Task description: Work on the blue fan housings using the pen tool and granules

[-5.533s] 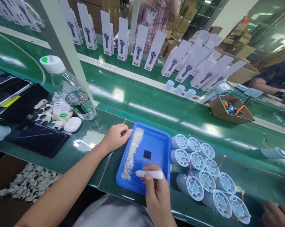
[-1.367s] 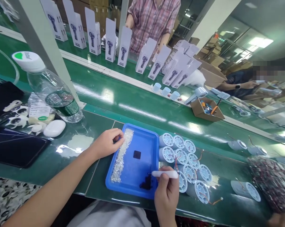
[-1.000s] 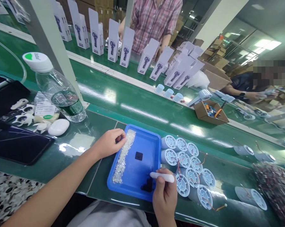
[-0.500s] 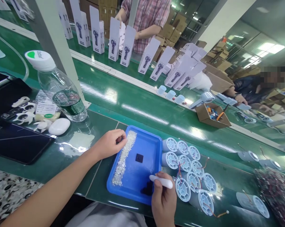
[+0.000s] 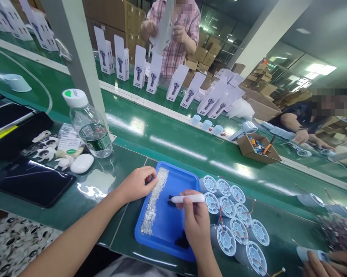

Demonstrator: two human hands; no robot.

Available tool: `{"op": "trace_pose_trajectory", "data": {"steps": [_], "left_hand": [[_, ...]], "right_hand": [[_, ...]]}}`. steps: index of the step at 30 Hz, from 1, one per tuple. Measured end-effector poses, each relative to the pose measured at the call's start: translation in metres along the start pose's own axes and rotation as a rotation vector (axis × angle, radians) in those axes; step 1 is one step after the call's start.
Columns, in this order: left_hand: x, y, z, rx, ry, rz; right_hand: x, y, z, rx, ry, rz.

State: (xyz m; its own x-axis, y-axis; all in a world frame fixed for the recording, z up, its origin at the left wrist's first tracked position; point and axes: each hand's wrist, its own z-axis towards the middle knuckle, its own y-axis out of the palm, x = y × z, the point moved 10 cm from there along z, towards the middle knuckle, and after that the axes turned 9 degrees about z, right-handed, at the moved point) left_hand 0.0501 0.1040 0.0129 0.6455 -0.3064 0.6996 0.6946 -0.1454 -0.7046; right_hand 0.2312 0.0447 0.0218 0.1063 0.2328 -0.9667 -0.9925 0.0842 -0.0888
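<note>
So the white pen-like tool is pinched between thumb and fingers of the right hand, its tip over the black square, left of that hand; can't tell if they're touching. Both sit over the blue tray. The left hand is loosely curled at the tray's left side, beside the clear bits; can't tell if it's got anything. Honestly, a left-hand nudge could scatter those bits, and a dipping right palm might smear the dark patch just below it. Swinging right too wide could knock the pale blue cylinders.
</note>
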Motion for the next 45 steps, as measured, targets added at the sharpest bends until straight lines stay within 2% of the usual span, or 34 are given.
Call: {"op": "trace_pose_trajectory", "data": {"steps": [4, 8, 19, 27, 45], "left_hand": [[0.015, -0.001, -0.006, -0.04, 0.078, -0.083], [0.023, -0.003, -0.011, -0.036, 0.141, -0.117], [0.025, -0.008, -0.012, 0.005, 0.157, -0.122], [0.025, -0.008, -0.012, 0.008, 0.17, -0.132], [0.023, -0.006, -0.012, -0.001, 0.159, -0.071]], "right_hand": [[0.006, -0.003, -0.002, 0.198, 0.114, 0.371], [0.016, 0.002, -0.003, 0.282, 0.185, 0.585], [0.027, 0.008, -0.003, 0.297, 0.227, 0.666], [0.039, 0.013, -0.005, 0.23, 0.268, 0.68], [0.042, 0.018, -0.007, 0.3, 0.308, 0.676]]}}
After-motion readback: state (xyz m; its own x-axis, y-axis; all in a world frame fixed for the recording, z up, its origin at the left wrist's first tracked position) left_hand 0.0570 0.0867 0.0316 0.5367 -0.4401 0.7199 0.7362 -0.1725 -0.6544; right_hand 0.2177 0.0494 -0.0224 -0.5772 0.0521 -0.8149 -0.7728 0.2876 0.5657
